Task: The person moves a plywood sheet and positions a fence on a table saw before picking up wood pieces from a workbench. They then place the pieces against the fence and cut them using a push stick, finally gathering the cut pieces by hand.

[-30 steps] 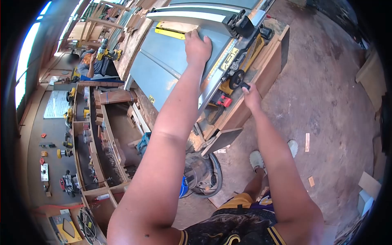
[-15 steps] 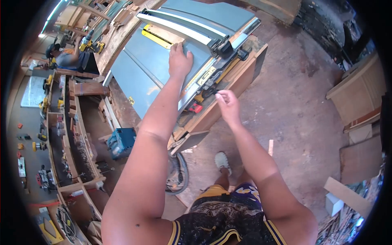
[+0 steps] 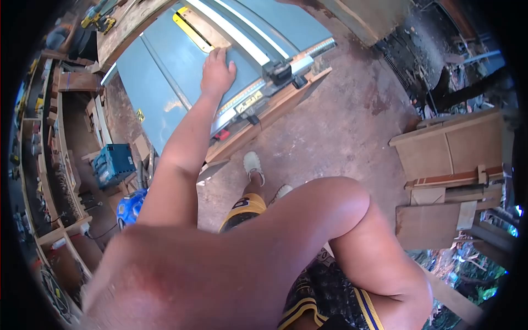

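My left hand (image 3: 218, 72) lies flat on the grey top of a table saw (image 3: 154, 82), fingers stretched out and not wrapped round anything. Its fingertips are at the near end of a light wooden strip (image 3: 206, 28), which lies beside a yellow-edged insert (image 3: 190, 28). To the right of the hand runs the saw's long metal fence (image 3: 236, 30), with a black clamp (image 3: 278, 71) at its front end. Bent across my body, my right arm ends in my right hand (image 3: 143, 280), blurred and very close to the camera; its fingers cannot be made out.
At left, a blue-green case (image 3: 114, 165) and a blue machine (image 3: 131, 206) stand near wooden shelving (image 3: 60, 165) holding tools. A yellow drill (image 3: 99, 19) is at the upper left, near another person (image 3: 60, 37). Wooden panels (image 3: 451, 148) lean at right.
My right hand has left the saw's front edge and come up close to the camera. My left hand stays on the saw top. The view has shifted, bringing the blue machine into sight.
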Tool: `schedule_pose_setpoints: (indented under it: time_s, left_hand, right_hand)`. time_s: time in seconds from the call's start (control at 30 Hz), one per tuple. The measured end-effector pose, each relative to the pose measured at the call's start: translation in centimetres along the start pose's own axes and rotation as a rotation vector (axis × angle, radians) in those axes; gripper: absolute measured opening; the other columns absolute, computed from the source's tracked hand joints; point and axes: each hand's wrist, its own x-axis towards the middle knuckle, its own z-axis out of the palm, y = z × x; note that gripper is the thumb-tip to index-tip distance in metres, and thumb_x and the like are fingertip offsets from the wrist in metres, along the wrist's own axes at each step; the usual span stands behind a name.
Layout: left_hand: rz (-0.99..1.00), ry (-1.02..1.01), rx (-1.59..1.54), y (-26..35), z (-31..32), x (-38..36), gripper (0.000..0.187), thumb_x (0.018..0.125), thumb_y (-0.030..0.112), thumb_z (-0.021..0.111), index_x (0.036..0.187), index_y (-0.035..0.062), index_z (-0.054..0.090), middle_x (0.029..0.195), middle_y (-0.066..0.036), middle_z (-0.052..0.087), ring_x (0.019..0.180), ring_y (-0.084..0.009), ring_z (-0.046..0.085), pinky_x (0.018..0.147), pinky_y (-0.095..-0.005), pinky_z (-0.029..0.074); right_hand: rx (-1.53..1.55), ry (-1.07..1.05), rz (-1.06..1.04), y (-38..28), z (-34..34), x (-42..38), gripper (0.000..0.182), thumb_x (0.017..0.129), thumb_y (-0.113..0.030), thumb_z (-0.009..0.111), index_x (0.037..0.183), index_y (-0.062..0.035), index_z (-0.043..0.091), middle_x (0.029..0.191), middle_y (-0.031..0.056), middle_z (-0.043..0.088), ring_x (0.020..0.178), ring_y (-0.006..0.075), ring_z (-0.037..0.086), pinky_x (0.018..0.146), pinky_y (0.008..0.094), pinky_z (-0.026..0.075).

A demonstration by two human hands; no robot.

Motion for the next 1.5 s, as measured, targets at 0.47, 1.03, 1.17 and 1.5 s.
schedule_pose_setpoints:
  time_s: [0.47,1.03,1.17,1.5]
  left_hand:
    - [-0.041,-0.065,-0.153,-0.2,-0.7,0.1,0.052,0.085,0.018,0.057,0.135,0.0039,0.046,0.14,-0.018,0.043,0.129,-0.035,0.041,0.108,-0.0438,0.035]
    - [-0.103,-0.044,0.034,1.9,-0.7,-0.5,0.053,0.087,0.019,0.056,0.137,0.0059,0.044,0.142,-0.016,0.042,0.124,-0.0359,0.048,0.103,-0.0424,0.042]
    - [-0.128,0.006,0.11,2.7,0.1,-0.6,0.054,0.088,0.02,0.055,0.139,0.0056,0.042,0.144,-0.015,0.04,0.125,-0.0348,0.048,0.104,-0.0416,0.041]
    - [-0.127,-0.004,0.116,3.0,0.0,-0.5,0.055,0.084,0.019,0.057,0.136,0.0047,0.046,0.138,-0.019,0.046,0.125,-0.0368,0.048,0.105,-0.0425,0.04]
  right_hand:
    - [-0.062,-0.104,0.035,5.0,-1.5,10.3,0.046,0.077,-0.047,0.072,0.058,-0.0084,0.056,0.055,0.0026,0.054,0.052,0.0181,0.056,0.048,0.031,0.041]
    - [-0.912,0.392,1.372,15.2,-35.2,-34.4,0.022,0.089,-0.023,0.063,0.089,-0.0017,0.066,0.081,0.0091,0.067,0.076,0.0161,0.061,0.072,0.0315,0.05]
    - [-1.037,0.478,1.131,21.7,-38.3,-35.1,0.022,0.087,-0.019,0.062,0.097,0.0006,0.064,0.088,0.016,0.068,0.086,0.0279,0.064,0.079,0.0361,0.049]
    - [-1.077,0.722,0.926,27.6,-35.3,-31.4,0.046,0.082,-0.023,0.068,0.119,-0.0013,0.053,0.106,0.025,0.064,0.103,0.0409,0.06,0.09,0.0443,0.047]
